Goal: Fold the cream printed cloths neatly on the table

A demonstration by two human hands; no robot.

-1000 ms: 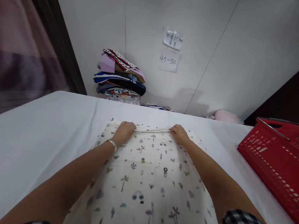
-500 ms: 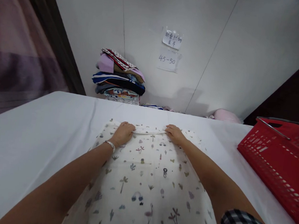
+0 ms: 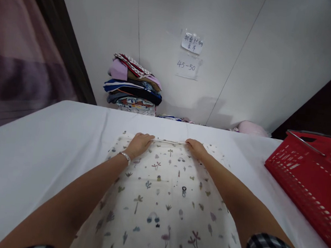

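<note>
A white cloth (image 3: 159, 193) printed with small palms, cacti, rainbows and a flamingo lies spread over the table in front of me. Its far part carries a narrow raised fold running between my hands. My left hand (image 3: 141, 144), with a silver bracelet at the wrist, is closed on the left end of that fold. At the right end, my right hand (image 3: 196, 148) pinches the same fold, its fingertips turned inward. Both arms reach forward over the cloth's sides. The cloth's near edge runs out of view at the bottom.
The table (image 3: 56, 141) has a white cover. A red plastic basket (image 3: 308, 179) with a metal handle stands at the right. Beyond the far edge are a stack of folded fabrics (image 3: 135, 84) and a pink bundle (image 3: 252, 127). Paper signs (image 3: 189, 66) hang on the wall.
Both hands have pushed the fold slightly away from me, and its strip now looks thinner and flatter. The view has shifted slightly.
</note>
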